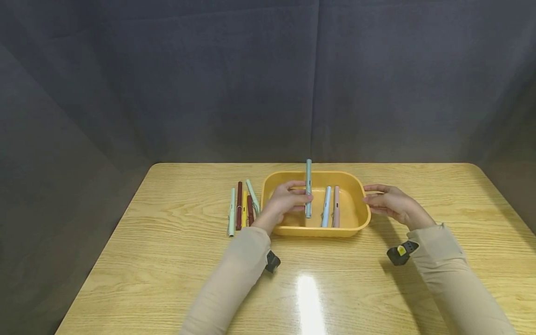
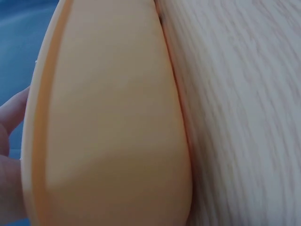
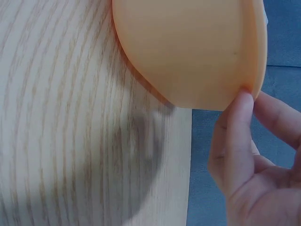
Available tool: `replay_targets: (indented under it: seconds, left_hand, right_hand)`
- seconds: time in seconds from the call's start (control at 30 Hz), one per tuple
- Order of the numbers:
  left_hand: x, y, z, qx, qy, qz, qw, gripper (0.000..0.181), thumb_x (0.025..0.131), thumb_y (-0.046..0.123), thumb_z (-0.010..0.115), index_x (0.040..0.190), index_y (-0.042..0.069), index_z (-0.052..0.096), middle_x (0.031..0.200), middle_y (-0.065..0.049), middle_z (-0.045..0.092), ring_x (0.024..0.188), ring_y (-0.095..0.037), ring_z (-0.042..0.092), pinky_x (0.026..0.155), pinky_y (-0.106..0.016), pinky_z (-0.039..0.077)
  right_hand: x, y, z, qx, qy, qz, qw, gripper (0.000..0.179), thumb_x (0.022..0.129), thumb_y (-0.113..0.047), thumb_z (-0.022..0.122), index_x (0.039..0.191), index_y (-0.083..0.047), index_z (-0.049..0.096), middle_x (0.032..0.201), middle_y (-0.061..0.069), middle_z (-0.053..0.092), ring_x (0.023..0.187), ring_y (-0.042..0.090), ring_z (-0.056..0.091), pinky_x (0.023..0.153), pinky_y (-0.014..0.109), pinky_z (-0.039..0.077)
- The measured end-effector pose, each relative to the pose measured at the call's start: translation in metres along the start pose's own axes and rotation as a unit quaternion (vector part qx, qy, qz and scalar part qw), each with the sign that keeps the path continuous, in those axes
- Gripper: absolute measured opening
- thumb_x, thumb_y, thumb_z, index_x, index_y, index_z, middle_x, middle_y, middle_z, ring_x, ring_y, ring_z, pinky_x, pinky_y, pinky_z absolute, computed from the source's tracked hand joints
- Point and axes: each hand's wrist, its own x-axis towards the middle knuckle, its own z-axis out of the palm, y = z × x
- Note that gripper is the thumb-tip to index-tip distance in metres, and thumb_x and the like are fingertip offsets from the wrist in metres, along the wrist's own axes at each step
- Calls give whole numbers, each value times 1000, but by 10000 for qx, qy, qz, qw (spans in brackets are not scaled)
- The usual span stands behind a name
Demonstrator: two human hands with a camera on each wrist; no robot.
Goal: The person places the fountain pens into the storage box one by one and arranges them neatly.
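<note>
My left hand (image 1: pixel 286 201) grips a teal pen (image 1: pixel 308 186) upright, above the yellow tray (image 1: pixel 289 231). In the left wrist view the tray's wall (image 2: pixel 113 103) hides most of that hand and all of the pen. At the tray's right end, the thumb and a finger of my right hand (image 1: pixel 393 204) pinch the rim, as the right wrist view also shows. A light blue pen (image 1: pixel 326 207) and a pink pen (image 1: pixel 337 207) lie side by side inside the tray, clips on their left.
Left of the tray, several pens lie on the wooden table (image 1: pixel 180 260): a mint pen (image 1: pixel 232 211), a dark red pen (image 1: pixel 239 204), a yellow pen (image 1: pixel 244 209), a shorter-looking dark red pen (image 1: pixel 250 210) and a slanted mint pen (image 1: pixel 253 195). A dark curtain (image 1: pixel 209 83) hangs behind.
</note>
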Motion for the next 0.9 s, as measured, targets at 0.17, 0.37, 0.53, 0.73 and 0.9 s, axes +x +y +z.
replay_targets:
  seconds: [0.17, 0.37, 0.53, 0.73, 0.9]
  left_hand:
    - [1, -3, 8, 151, -59, 11, 9999, 50, 86, 4, 68, 134, 5, 52, 133, -20, 57, 112, -32, 63, 97, -43, 54]
    - [4, -8, 14, 422, 6, 52, 9991, 47, 85, 3, 69, 129, 3, 54, 125, -21, 62, 106, -30, 66, 87, -38, 59]
    - [7, -12, 18, 522, 70, -42, 9986, 45, 84, 2, 70, 127, 2, 56, 125, -21, 62, 104, -30, 67, 84, -37, 60]
    - [10, -13, 22, 583, 108, -85, 9982, 44, 84, 2, 69, 127, 0, 56, 126, -22, 60, 102, -30, 67, 81, -36, 61]
    - [12, -13, 25, 637, 122, -143, 9978, 43, 84, 0, 69, 125, -1, 57, 119, -22, 62, 92, -26, 69, 78, -35, 62]
  right_hand:
    - [0, 3, 1, 177, -10, -40, 9998, 61, 95, -7, 54, 144, 8, 21, 80, -16, 64, 76, -4, 63, 72, 13, 57]
    - [1, 5, 1, 264, -25, -40, 9996, 57, 95, -8, 55, 142, 7, 25, 80, -16, 65, 76, -4, 63, 72, 13, 57]
    - [1, 6, 1, 351, -40, -51, 9994, 49, 95, -7, 55, 136, 3, 32, 79, -16, 66, 75, -4, 63, 71, 13, 57]
    - [1, 4, 1, 303, -22, -18, 9995, 50, 95, -7, 54, 137, 3, 31, 79, -16, 65, 75, -4, 63, 71, 12, 57]
    - [1, 1, 1, 256, -29, -38, 9997, 50, 95, -6, 54, 138, 4, 31, 79, -16, 65, 75, -3, 63, 72, 13, 57]
